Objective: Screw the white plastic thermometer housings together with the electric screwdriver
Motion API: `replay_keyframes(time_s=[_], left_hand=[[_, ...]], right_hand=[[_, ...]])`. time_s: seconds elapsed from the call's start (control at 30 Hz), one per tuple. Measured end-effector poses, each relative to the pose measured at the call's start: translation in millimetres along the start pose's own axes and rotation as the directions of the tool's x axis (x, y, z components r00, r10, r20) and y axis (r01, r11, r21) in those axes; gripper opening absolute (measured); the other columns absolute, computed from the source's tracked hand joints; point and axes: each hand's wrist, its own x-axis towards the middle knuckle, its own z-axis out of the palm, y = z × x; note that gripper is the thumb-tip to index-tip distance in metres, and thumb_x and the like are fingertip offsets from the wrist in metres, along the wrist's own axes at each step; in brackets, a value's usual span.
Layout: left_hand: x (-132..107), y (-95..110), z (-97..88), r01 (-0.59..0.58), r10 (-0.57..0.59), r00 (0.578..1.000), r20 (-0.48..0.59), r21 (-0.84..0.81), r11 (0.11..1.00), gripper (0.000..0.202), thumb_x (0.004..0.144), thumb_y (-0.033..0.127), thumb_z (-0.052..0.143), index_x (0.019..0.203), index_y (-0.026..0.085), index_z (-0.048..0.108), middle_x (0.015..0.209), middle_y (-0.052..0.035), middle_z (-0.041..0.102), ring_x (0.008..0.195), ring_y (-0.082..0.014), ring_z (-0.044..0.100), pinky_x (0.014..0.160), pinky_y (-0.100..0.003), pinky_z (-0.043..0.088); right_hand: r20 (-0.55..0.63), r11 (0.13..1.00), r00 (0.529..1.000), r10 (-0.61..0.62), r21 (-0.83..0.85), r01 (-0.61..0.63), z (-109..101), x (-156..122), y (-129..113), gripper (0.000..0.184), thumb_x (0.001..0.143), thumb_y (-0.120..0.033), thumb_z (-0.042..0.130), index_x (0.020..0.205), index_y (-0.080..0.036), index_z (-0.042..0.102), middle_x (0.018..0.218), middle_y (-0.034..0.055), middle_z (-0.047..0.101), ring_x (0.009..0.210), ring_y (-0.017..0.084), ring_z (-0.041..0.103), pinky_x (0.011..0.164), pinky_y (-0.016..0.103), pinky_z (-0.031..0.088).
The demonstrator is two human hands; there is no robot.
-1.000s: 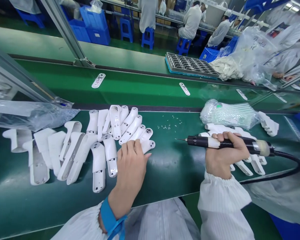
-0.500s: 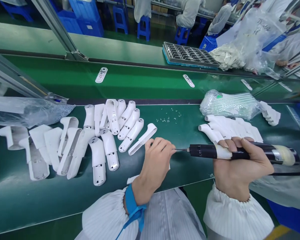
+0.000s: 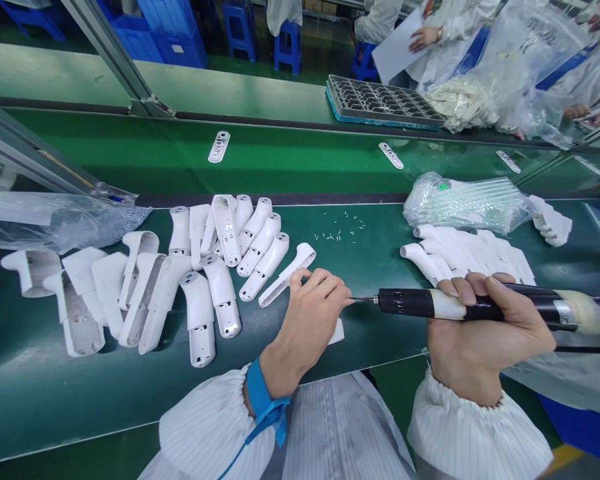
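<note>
My right hand is wrapped round a black electric screwdriver, held level with its thin bit pointing left. At the bit's tip, the fingers of my left hand are closed in a pinch; whatever lies between them is too small or hidden to make out. A white piece shows partly below my left hand, on the green bench. Just left of the fingers lies a slim white plastic shell. Several tiny screws are scattered behind my left hand.
Many white curved handle housings lie at the left. More white housings and a plastic bag of pale sticks are at the right. Behind, a green conveyor belt carries small white panels. A gridded tray stands beyond; co-workers are farther back.
The small panels on the belt have moved right. A co-worker's hand with a white sheet has come into view at the back. My hands keep nearly the same pose, with the view shifted slightly.
</note>
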Motion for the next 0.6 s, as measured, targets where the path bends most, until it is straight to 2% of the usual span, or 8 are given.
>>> replay_keyframes(time_s=[0.23,0.3,0.37,0.43,0.47,0.53,0.6], left_hand=[[7.9,-0.6,-1.5,-0.126,0.121,0.992,0.033,0.226,0.966,0.026,0.108,0.008,0.052,0.089,0.018,0.068,0.095,0.0001,0.076,0.098,-0.0173,0.066,0.097,-0.04,0.034],[8.0,-0.2,-4.8,-0.071,0.066,0.997,0.032,0.209,0.975,0.018,0.108,0.015,0.055,0.098,0.018,0.069,0.103,-0.0011,0.077,0.102,-0.018,0.066,0.098,-0.04,0.035],[2.1,1.5,-11.6,0.037,-0.046,0.998,0.041,0.199,0.979,0.012,0.107,0.026,0.062,0.112,0.017,0.068,0.116,-0.0049,0.076,0.109,-0.0212,0.066,0.1,-0.041,0.038],[-9.8,4.2,-20.6,0.132,-0.159,0.98,0.12,0.209,0.969,0.032,0.101,0.04,0.069,0.121,0.015,0.066,0.123,-0.0096,0.073,0.111,-0.0265,0.066,0.098,-0.044,0.043],[-16.9,5.6,-25.0,0.163,-0.204,0.96,0.19,0.211,0.964,0.04,0.098,0.046,0.072,0.12,0.014,0.067,0.121,-0.0108,0.073,0.108,-0.0285,0.066,0.094,-0.044,0.046],[-30.1,8.1,-31.2,0.2,-0.263,0.901,0.346,0.208,0.957,0.04,0.097,0.052,0.072,0.111,0.014,0.07,0.109,-0.0103,0.074,0.097,-0.0289,0.068,0.083,-0.042,0.051],[-38.3,10.2,-32.3,0.202,-0.28,0.859,0.428,0.219,0.955,0.034,0.102,0.048,0.064,0.102,0.014,0.072,0.099,-0.0097,0.073,0.09,-0.0277,0.069,0.077,-0.04,0.053]], right_hand=[[-0.026,0.998,0.998,-0.053,0.025,0.054,1.5,-8.8,6.4,0.027,0.057,-0.016,0.062,0.079,-0.019,0.048,0.065,-0.003,0.037,0.051,0.009,0.035,0.049,0.023,0.036],[-0.039,0.997,0.997,-0.065,0.027,0.066,-0.1,-7.6,7.0,0.027,0.056,-0.016,0.062,0.079,-0.019,0.048,0.065,-0.0027,0.037,0.051,0.009,0.035,0.049,0.024,0.037],[-0.055,0.995,0.994,-0.091,0.03,0.092,-3.1,-4.2,5.6,0.026,0.056,-0.016,0.061,0.078,-0.019,0.048,0.065,-0.0026,0.036,0.051,0.009,0.034,0.048,0.023,0.036],[-0.068,0.992,0.99,-0.12,0.032,0.123,-6.8,0.3,2.4,0.026,0.055,-0.017,0.059,0.077,-0.019,0.047,0.065,-0.0027,0.034,0.051,0.008,0.032,0.047,0.023,0.033],[-0.071,0.99,0.989,-0.132,0.03,0.134,-8.6,2.4,0.4,0.026,0.054,-0.018,0.059,0.077,-0.019,0.047,0.065,-0.0028,0.032,0.051,0.008,0.031,0.047,0.023,0.032],[-0.074,0.987,0.985,-0.156,0.025,0.158,-11.5,5.7,-3.8,0.025,0.053,-0.018,0.057,0.076,-0.02,0.047,0.065,-0.0031,0.029,0.05,0.008,0.03,0.046,0.023,0.031],[-0.081,0.982,0.98,-0.182,0.025,0.185,-13.2,7.6,-7.4,0.024,0.052,-0.019,0.056,0.074,-0.02,0.046,0.065,-0.0033,0.025,0.05,0.008,0.029,0.045,0.023,0.03]])
